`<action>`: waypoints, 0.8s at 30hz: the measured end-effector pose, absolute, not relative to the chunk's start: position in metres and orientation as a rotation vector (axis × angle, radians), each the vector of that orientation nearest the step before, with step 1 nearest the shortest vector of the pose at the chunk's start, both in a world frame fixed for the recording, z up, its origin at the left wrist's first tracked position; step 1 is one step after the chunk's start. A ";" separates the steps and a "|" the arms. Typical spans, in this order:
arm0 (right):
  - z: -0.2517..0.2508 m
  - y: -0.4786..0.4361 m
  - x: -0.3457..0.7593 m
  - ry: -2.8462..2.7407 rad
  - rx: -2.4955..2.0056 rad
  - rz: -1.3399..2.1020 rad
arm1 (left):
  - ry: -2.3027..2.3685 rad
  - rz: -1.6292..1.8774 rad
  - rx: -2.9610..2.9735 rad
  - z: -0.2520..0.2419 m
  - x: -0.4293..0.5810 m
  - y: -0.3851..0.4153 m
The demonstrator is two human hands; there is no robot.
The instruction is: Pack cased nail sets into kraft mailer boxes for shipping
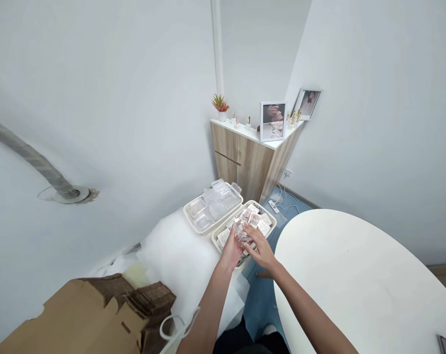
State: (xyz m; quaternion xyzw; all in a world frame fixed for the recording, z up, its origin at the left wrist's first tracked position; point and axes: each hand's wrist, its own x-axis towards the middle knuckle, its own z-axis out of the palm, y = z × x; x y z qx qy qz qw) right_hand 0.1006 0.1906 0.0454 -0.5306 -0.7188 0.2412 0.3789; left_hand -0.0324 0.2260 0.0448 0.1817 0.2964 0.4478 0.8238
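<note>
My left hand is closed around a small clear plastic pack, its fingers partly hidden behind it. On the pack's other side, the fingers of my right hand are bent against it. What lies inside the pack is too small to make out. Both hands are above a cream plastic basket filled with small packs that have white cards and pinkish pieces. Behind it to the left, a second cream basket carries several empty clear plastic boxes.
A round white table stands at right. White wrapping sheet and folded brown cardboard boxes are at left. A wood-look cabinet with picture frames and a plant stands behind; a power strip lies on the blue floor.
</note>
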 end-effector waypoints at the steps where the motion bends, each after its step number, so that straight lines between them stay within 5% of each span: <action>1: 0.047 0.182 0.104 -1.790 -1.371 0.678 | 0.658 0.983 0.394 0.043 -0.028 0.217; 13: 0.045 0.155 0.134 -1.681 -1.272 1.051 | 0.791 0.654 0.415 0.040 -0.020 0.176; 24: 0.056 0.150 0.124 -1.783 -1.528 0.804 | 0.701 0.860 0.420 0.045 -0.024 0.170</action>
